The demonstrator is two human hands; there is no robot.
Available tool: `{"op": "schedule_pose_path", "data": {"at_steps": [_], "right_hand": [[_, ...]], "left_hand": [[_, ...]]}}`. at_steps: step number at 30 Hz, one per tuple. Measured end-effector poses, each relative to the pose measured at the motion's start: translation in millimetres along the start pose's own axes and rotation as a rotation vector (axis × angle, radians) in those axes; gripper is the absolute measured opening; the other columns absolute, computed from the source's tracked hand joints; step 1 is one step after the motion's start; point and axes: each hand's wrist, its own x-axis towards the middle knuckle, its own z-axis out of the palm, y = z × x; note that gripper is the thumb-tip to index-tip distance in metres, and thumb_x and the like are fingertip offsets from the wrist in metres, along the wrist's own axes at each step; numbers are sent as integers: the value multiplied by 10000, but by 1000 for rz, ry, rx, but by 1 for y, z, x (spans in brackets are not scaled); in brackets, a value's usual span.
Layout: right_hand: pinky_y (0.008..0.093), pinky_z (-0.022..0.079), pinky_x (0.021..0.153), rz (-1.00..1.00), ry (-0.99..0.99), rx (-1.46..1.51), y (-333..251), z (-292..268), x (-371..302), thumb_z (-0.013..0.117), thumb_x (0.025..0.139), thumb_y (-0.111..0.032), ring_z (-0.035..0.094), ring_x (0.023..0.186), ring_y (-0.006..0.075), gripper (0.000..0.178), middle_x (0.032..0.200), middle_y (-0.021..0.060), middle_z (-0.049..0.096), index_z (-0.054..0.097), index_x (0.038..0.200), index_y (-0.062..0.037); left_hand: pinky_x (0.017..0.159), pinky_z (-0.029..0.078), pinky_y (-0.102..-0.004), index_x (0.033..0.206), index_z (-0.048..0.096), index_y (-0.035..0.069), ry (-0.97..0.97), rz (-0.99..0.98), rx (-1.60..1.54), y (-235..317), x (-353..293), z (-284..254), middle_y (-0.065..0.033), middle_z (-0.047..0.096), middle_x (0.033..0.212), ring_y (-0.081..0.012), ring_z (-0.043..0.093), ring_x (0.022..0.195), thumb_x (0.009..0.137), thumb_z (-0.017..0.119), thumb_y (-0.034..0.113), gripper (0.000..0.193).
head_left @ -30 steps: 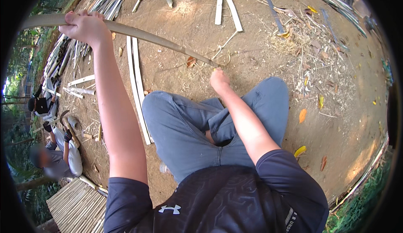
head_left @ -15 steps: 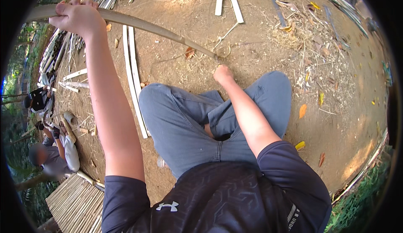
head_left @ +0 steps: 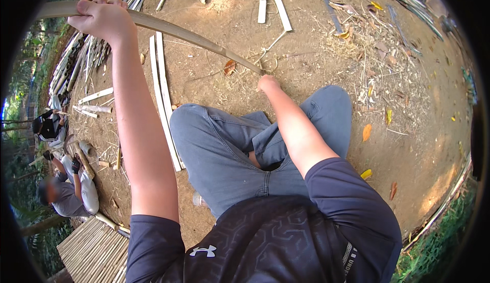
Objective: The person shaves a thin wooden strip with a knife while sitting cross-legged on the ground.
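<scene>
On bare earth strewn with dry leaves, a seated person in grey trousers is seen from above. A long, curved bamboo strip (head_left: 168,28) is held across the upper left of the view. The left hand (head_left: 102,18) is raised high, its fingers (head_left: 94,5) wrapped closed around the strip's upper end. The right hand (head_left: 268,83) is closed in a fist at the strip's lower end, beside the right knee; whether its fingers fully grip the strip cannot be told. Compared with a second ago, the left hand has been lifted slightly higher and the strip is bowed more steeply, while the right hand has stayed near the knee. Two pale split bamboo slats (head_left: 162,94) lie on the ground beneath the left arm. At far left, two other people (head_left: 66,191) are crouched beside a woven bamboo mat (head_left: 94,252).
</scene>
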Motion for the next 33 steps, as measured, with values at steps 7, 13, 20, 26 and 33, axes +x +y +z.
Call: {"op": "schedule_pose_path", "data": {"at_steps": [7, 13, 20, 26, 33], "right_hand": [[404, 530, 994, 40, 256, 85, 12, 3, 7, 625, 883, -153, 623, 1221, 314, 367, 1317, 187, 634, 679, 1217, -11], [407, 538, 965, -67, 53, -149, 23, 20, -21, 633, 836, -95, 628, 1217, 308, 386, 1314, 192, 635, 689, 1212, -32], [388, 556, 946, 41, 135, -9, 6, 22, -32, 616, 876, -115, 644, 1194, 290, 346, 1307, 142, 654, 699, 1205, -49], [423, 616, 761, 115, 115, -311, 5, 18, -17, 669, 893, -168, 679, 1139, 221, 304, 1280, 53, 683, 722, 1191, -137], [445, 554, 501, 93, 596, -534, 61, -30, -13, 733, 834, -142, 714, 1034, 237, 218, 1002, 44, 767, 773, 1045, -102]], "left_hand": [[391, 304, -280, 1082, 295, 84, 9, 7, 18, 14, -9, 14, -54, 437, 747, -105, 357, 434, 1102, 304, 251, 169], [446, 326, -299, 1114, 293, 78, 37, -50, 76, 14, -7, 3, -63, 438, 798, -114, 368, 487, 1103, 281, 243, 166], [411, 292, -271, 1088, 290, 92, 55, -24, 25, 14, -9, 1, -78, 448, 775, -99, 378, 467, 1106, 296, 259, 168], [401, 271, -234, 1175, 295, 105, 147, -76, 31, 21, -22, -22, -56, 461, 762, -85, 332, 449, 1108, 305, 284, 192], [389, 257, -206, 1222, 303, 98, 254, -134, 24, 28, -30, -42, -53, 473, 794, -67, 336, 469, 1110, 295, 293, 225]]}}
